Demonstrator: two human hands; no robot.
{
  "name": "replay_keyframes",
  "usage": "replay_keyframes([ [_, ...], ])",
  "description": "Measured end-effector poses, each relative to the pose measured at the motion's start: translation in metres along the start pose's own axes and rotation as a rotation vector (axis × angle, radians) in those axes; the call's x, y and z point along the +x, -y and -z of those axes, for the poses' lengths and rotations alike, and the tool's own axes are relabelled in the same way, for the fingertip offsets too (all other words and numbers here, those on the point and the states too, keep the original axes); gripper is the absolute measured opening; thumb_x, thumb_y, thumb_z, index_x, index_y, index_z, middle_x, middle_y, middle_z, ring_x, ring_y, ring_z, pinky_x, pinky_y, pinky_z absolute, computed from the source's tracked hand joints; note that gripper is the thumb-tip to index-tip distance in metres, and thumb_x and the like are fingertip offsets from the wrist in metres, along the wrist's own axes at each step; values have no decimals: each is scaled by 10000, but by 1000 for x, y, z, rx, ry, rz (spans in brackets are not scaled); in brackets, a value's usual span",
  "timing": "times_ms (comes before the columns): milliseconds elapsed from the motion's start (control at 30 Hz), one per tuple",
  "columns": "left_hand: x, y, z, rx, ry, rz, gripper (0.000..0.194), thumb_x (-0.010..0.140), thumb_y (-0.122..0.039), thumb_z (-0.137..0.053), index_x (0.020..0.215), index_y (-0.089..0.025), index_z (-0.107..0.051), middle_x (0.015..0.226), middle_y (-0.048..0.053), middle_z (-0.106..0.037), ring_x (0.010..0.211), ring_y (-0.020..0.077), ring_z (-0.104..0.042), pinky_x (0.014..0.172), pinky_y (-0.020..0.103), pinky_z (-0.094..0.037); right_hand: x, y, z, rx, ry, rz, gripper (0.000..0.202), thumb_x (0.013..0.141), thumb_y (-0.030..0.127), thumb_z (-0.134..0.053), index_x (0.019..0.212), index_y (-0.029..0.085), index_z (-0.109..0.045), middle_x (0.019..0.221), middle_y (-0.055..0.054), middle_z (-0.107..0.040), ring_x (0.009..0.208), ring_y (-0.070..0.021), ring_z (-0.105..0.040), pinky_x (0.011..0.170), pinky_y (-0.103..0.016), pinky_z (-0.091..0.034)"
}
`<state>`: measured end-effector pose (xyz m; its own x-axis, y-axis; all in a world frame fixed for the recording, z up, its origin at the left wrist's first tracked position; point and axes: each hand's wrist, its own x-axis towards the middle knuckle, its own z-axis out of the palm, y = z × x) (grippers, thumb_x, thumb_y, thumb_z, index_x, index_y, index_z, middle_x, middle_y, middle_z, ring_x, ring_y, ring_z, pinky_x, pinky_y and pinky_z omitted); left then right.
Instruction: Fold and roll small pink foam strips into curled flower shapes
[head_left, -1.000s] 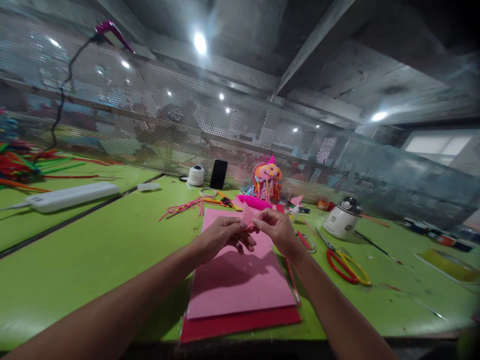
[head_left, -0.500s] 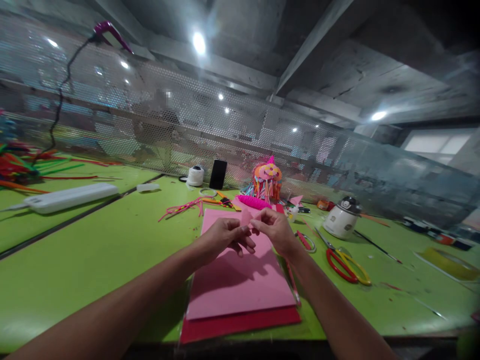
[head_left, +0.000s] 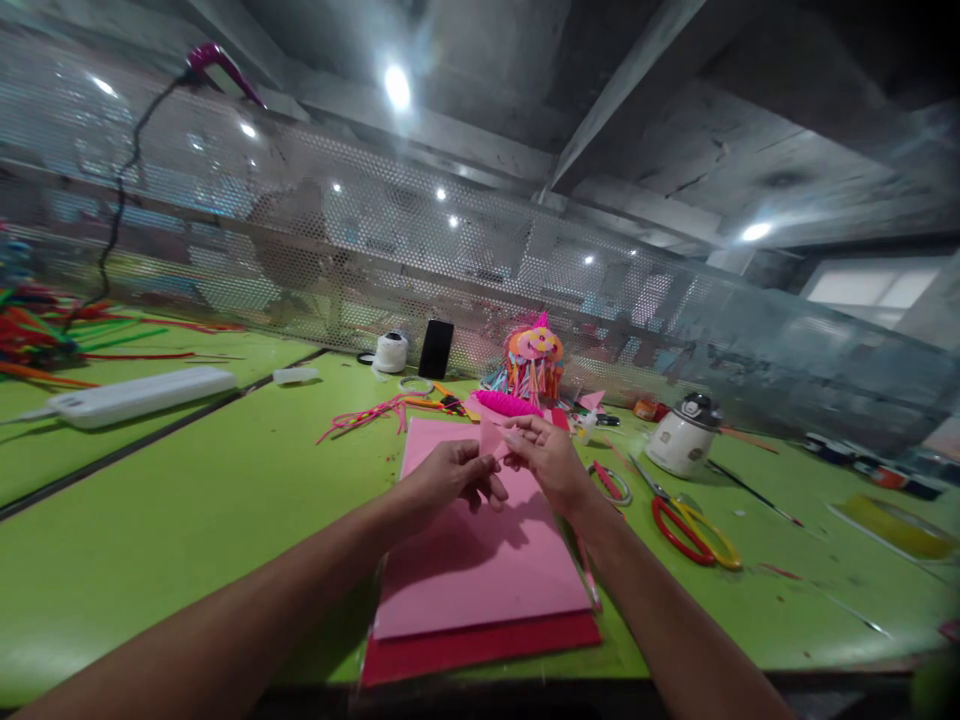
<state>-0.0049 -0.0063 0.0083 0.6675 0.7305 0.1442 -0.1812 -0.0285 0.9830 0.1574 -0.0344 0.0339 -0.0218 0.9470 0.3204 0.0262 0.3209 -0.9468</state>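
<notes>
Between my hands is a small folded piece of pink paper point(head_left: 491, 437), standing up from the fingertips. My left hand point(head_left: 456, 474) pinches its lower edge between thumb and finger, the other fingers loosely curled. My right hand point(head_left: 547, 455) grips its right side, thumb against fingers. Both hands are over a larger pink sheet point(head_left: 480, 580), which lies on a red sheet point(head_left: 487, 648). Just beyond the hands lies a bright magenta fuzzy strip point(head_left: 508, 403). Part of the folded paper is hidden by my fingers.
On the green table point(head_left: 285, 480), scissors point(head_left: 694, 530) and a white pot-like container point(head_left: 681, 440) stand to the right. A tasselled paper craft point(head_left: 535, 355) and a phone point(head_left: 436, 348) are at the back, before a perforated screen. A power strip point(head_left: 146, 393) lies left.
The pink paper now shows more of its face and a pointed top. My right hand's fingers have shifted slightly and extended along it; my left hand has barely moved.
</notes>
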Motion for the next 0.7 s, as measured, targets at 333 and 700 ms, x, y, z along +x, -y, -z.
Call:
replay_keyframes([
  [333, 0, -3, -1, 76, -2, -66, 356, 798, -460, -570, 805, -104, -585, 691, 94, -684, 550, 149, -636, 437, 211, -405, -2, -2, -5, 13, 82, -106, 280, 641, 339, -731, 596, 125, -556, 453, 43, -490, 382, -55, -429, 378, -185, -293],
  [700, -5, -12, 3, 110, 12, -40, 209, 817, -319, -540, 740, -127, -564, 562, 49, -659, 409, 77, -502, 404, 179, -300, 1, -5, 0, 143, 138, -250, 335, 648, 413, -717, 615, 99, -605, 509, -7, -567, 361, -50, -454, 324, -159, -250],
])
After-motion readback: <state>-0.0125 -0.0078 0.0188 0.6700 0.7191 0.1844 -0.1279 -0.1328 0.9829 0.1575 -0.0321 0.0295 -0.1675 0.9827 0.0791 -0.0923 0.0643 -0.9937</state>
